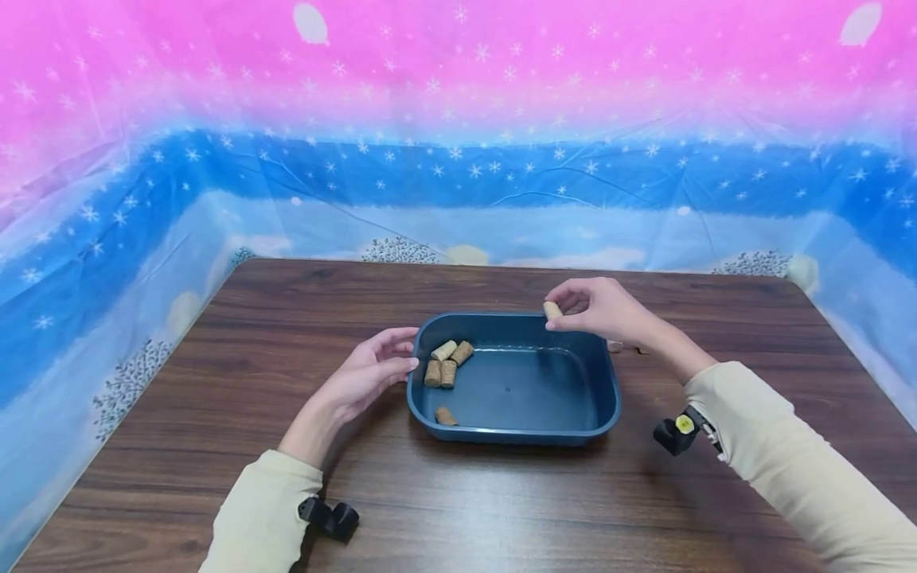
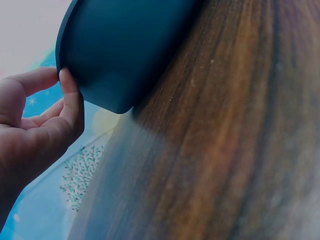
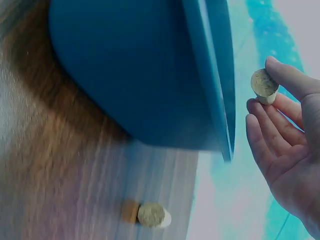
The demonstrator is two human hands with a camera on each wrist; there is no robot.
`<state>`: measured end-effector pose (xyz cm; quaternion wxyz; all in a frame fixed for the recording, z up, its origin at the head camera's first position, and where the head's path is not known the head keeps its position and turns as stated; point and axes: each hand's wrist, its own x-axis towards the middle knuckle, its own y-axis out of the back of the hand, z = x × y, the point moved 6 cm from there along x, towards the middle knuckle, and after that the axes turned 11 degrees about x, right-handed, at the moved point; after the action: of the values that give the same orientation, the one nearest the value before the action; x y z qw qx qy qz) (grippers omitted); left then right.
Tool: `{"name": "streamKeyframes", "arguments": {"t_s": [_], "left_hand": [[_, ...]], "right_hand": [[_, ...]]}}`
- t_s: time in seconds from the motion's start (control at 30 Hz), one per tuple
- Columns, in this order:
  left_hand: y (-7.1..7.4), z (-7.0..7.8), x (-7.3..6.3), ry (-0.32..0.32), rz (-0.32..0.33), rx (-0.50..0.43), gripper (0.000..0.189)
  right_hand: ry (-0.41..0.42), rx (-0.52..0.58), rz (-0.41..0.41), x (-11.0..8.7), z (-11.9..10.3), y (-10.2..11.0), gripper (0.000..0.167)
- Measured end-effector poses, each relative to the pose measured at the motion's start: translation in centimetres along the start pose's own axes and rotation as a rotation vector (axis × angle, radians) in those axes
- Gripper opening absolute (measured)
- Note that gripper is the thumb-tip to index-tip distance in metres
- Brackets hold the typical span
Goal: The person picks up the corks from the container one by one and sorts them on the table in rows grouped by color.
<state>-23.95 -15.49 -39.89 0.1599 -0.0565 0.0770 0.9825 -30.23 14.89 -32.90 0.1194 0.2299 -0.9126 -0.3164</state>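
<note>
A dark blue rectangular plastic tub [image 1: 512,402] sits on the table. My left hand [image 1: 358,378] holds its left end, with thumb and fingertips at the rim [image 2: 58,50]. Between thumb and fingers, my right hand [image 1: 605,306] pinches a wine cork [image 3: 264,84] above the far right rim. Inside the tub, several corks [image 1: 447,374] lie clustered at the left, and one cork [image 1: 445,416] is by the near wall. Beyond the tub's right side, corks lie on the table; one cork [image 3: 151,215] shows its round end in the right wrist view.
The dark wood-grain table [image 1: 286,318] extends around the tub. A pink and blue snowflake cloth [image 1: 458,159] hangs behind it and along the sides. Black cameras [image 1: 673,436] are strapped at both wrists, below the cream sleeves.
</note>
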Motion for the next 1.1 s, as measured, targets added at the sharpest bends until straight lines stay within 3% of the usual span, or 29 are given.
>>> {"name": "streamKeyframes", "arguments": {"t_s": [0.8,1.1], "left_hand": [[-0.1,0.1,0.1,-0.015,-0.005,-0.002,0.054],[0.0,0.0,0.0,-0.014,-0.005,-0.005,0.055]], "right_hand": [[-0.205,0.049,0.122,-3.2,6.4,5.6,0.054],[-0.246,0.045,0.115,-4.5,8.8,7.0,0.056]]}}
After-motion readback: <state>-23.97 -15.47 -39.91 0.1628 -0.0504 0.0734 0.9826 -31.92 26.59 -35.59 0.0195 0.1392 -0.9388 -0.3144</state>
